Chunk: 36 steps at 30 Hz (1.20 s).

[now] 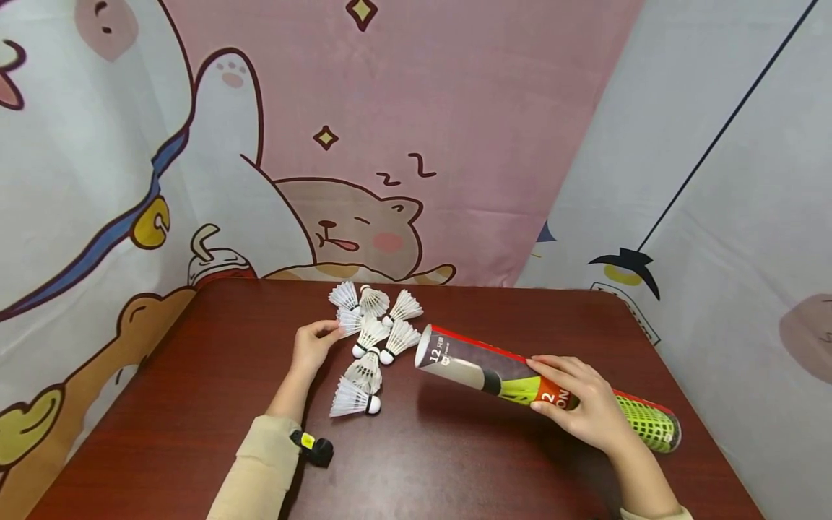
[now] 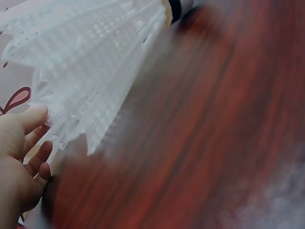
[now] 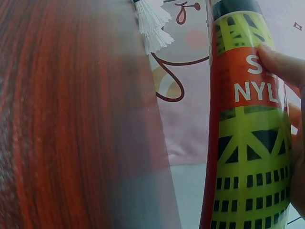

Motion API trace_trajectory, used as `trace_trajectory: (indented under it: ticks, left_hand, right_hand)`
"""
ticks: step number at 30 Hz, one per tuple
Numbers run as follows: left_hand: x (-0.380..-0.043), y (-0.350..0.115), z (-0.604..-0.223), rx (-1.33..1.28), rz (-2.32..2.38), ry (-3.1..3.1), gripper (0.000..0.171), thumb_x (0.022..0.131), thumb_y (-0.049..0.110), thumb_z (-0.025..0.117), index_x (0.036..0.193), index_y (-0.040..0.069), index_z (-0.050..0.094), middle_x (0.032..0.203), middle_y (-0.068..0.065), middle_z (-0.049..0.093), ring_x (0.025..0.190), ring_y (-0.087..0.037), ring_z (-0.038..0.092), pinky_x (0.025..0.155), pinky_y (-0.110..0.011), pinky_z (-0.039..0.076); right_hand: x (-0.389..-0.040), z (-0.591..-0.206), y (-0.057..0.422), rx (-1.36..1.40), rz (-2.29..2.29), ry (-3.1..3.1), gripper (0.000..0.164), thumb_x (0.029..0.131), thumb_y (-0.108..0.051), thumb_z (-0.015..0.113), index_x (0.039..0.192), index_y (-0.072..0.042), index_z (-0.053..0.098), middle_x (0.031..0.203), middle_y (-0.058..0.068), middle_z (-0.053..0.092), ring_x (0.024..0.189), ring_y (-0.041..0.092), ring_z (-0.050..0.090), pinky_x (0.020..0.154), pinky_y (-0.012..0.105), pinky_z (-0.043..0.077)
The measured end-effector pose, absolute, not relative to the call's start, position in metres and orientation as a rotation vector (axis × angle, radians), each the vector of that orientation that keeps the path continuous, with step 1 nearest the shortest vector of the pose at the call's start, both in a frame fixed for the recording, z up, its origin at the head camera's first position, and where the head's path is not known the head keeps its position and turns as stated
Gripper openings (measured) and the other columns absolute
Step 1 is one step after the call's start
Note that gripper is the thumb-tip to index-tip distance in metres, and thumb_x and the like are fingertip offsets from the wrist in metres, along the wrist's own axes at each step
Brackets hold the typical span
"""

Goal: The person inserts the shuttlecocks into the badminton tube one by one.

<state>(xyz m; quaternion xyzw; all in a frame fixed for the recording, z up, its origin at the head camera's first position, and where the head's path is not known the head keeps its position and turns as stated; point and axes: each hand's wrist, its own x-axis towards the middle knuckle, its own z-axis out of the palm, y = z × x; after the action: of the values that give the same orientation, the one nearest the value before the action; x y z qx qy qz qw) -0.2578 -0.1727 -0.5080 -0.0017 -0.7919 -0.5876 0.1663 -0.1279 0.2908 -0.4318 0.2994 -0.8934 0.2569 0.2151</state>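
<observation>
My left hand (image 1: 314,347) pinches the feathered rim of a white shuttlecock (image 1: 349,322) at the left side of a loose group. In the left wrist view, thumb and fingertips meet at a skirt edge, while a nearer shuttlecock (image 2: 95,67) fills the upper left and covers part of the scene. My right hand (image 1: 585,401) grips a shuttlecock tube (image 1: 468,361) around its middle. The tube lies tilted across the right of the head view, its pale round end toward the shuttlecocks. Its printed green and red side (image 3: 250,138) faces the right wrist camera.
Several more shuttlecocks lie close together on the brown table (image 1: 403,462), the nearest one (image 1: 354,399) with its cork pointing right. A black strap device (image 1: 315,449) sits at the left cuff. Behind the table hangs a cartoon-printed cloth (image 1: 468,130).
</observation>
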Motion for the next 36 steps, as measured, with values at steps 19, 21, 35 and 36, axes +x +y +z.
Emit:
trace_trajectory:
  ticks: [19,21,35,36]
  left_hand:
    - [-0.245,-0.19,-0.497,0.059,-1.702,-2.106,0.015,0.082,0.003,0.075,0.092,-0.008,0.072,0.092,-0.019,0.069,0.082,-0.009,0.058,0.07,-0.015,0.043]
    - [-0.243,-0.191,-0.494,0.082,-1.708,-2.09,0.016,0.082,0.004,0.076,0.093,-0.008,0.072,0.092,-0.018,0.069,0.083,-0.008,0.057,0.071,-0.016,0.043]
    - [-0.208,-0.176,-0.429,-0.017,-1.741,-2.032,0.015,0.082,-0.006,0.071,0.093,-0.014,0.068,0.095,-0.027,0.066,0.085,-0.008,0.057,0.075,-0.02,0.043]
    - [-0.207,-0.175,-0.427,-0.034,-1.747,-2.022,0.014,0.082,-0.006,0.071,0.093,-0.014,0.068,0.093,-0.025,0.066,0.084,-0.009,0.057,0.075,-0.02,0.043]
  right_hand:
    - [-0.129,-0.432,0.291,0.84,0.71,-2.465,0.069,0.065,-0.027,0.088,0.129,-0.021,0.062,0.127,-0.003,0.058,0.113,0.014,0.05,0.094,0.03,0.032]
    - [-0.129,-0.433,0.291,0.84,0.714,-2.47,0.069,0.066,-0.027,0.088,0.13,-0.021,0.062,0.127,-0.004,0.058,0.113,0.015,0.05,0.094,0.031,0.032]
    - [-0.129,-0.432,0.29,0.837,0.716,-2.474,0.069,0.066,-0.026,0.088,0.13,-0.02,0.062,0.127,-0.003,0.058,0.113,0.014,0.05,0.093,0.032,0.033]
    - [-0.129,-0.432,0.29,0.836,0.715,-2.475,0.069,0.066,-0.026,0.087,0.129,-0.02,0.062,0.127,-0.003,0.058,0.113,0.014,0.05,0.093,0.032,0.033]
